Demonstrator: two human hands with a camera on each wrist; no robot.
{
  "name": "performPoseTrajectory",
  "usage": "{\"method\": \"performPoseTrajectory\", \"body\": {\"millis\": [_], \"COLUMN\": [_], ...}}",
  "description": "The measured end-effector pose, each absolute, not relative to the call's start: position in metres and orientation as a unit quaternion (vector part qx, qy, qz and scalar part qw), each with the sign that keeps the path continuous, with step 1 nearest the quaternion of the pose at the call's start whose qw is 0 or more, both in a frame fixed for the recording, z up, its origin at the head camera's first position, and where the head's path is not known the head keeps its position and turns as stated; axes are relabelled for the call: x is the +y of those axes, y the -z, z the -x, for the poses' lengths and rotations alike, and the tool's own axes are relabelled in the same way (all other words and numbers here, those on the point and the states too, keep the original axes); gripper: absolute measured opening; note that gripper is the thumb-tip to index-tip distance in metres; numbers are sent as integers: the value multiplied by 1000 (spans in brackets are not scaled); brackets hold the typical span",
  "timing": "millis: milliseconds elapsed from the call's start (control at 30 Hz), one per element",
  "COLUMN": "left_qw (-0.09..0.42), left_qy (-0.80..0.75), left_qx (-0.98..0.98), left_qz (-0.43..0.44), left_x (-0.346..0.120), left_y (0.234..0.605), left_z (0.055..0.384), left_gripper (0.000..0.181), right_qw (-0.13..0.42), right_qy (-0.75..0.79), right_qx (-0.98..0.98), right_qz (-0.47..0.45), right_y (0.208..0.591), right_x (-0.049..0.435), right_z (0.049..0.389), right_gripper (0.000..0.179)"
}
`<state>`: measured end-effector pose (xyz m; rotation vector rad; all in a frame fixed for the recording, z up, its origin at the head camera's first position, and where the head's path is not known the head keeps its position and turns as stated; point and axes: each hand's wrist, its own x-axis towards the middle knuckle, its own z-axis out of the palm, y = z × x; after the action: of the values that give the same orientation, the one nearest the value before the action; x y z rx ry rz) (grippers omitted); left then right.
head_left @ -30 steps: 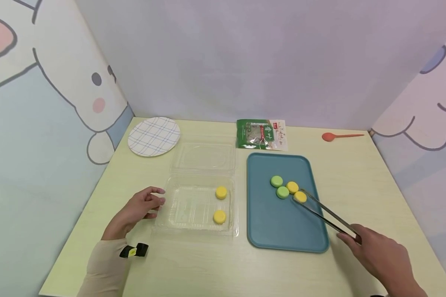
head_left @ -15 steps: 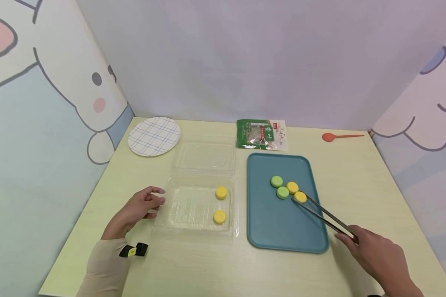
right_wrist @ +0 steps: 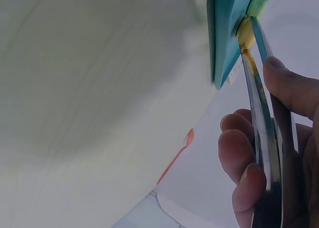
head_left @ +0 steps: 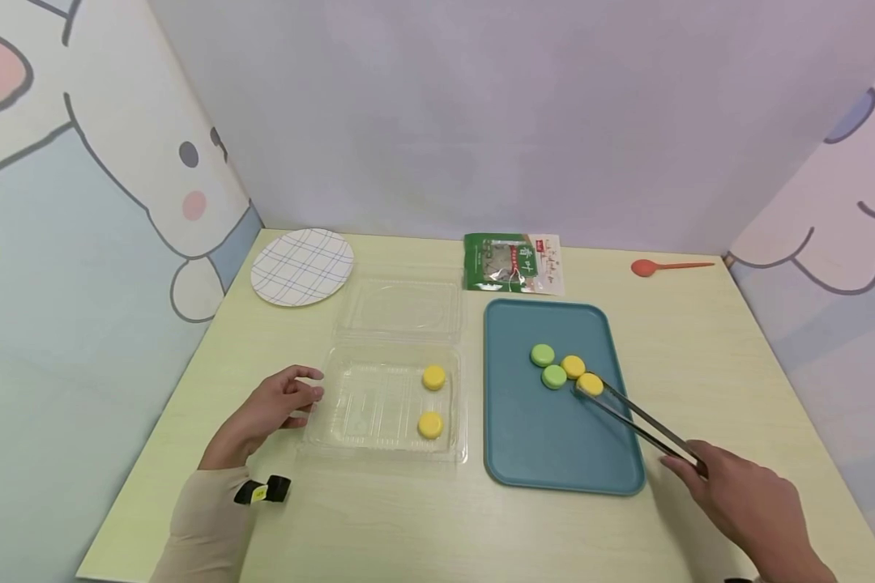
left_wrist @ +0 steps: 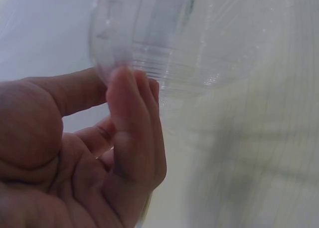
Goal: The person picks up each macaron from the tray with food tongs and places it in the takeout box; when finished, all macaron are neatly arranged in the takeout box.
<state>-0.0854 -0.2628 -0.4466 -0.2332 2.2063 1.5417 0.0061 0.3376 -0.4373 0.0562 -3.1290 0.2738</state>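
Note:
My left hand (head_left: 271, 405) pinches the left edge of a clear plastic clamshell box (head_left: 372, 409) between thumb and fingers. The box lies with its lid folded back, and two yellow macarons sit along its right side. My right hand (head_left: 751, 494) grips metal tongs (right_wrist: 257, 103), whose tips stand on either side of a yellow macaron (head_left: 590, 384) on the blue tray (head_left: 554, 453). Just beyond that one sits another yellow macaron (head_left: 573, 367), with two green macarons (head_left: 548, 366) to its left.
A checked plate (head_left: 302, 267) lies at the back left. Behind the tray is a green and white packet (head_left: 514, 264), and a red spoon (head_left: 646, 268) rests at the back right. Printed walls surround the table (head_left: 379, 518) on the left, back and right.
The tongs' tips have closed in around the nearest yellow macaron, which has shifted very slightly. My left hand stays on the box edge.

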Motion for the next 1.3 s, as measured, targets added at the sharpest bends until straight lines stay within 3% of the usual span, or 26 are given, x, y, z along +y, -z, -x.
{"method": "performPoseTrajectory", "body": {"millis": [467, 1200, 1300], "left_qw": [217, 217, 217], "left_qy": [-559, -557, -558], "left_qx": [796, 796, 796], "left_qz": [82, 90, 93], "left_x": [-262, -259, -260], "left_y": [444, 443, 443], "left_z": [84, 84, 83], "left_gripper": [41, 42, 42], "right_qw": [23, 162, 176], "right_qy": [-84, -72, -67], "right_qx": [-996, -972, -965], "right_qz": [-30, -157, -185], "right_y": [434, 433, 430], "right_x": [335, 311, 306], "right_z": [-2, 27, 35], "right_gripper": [29, 30, 45]}}
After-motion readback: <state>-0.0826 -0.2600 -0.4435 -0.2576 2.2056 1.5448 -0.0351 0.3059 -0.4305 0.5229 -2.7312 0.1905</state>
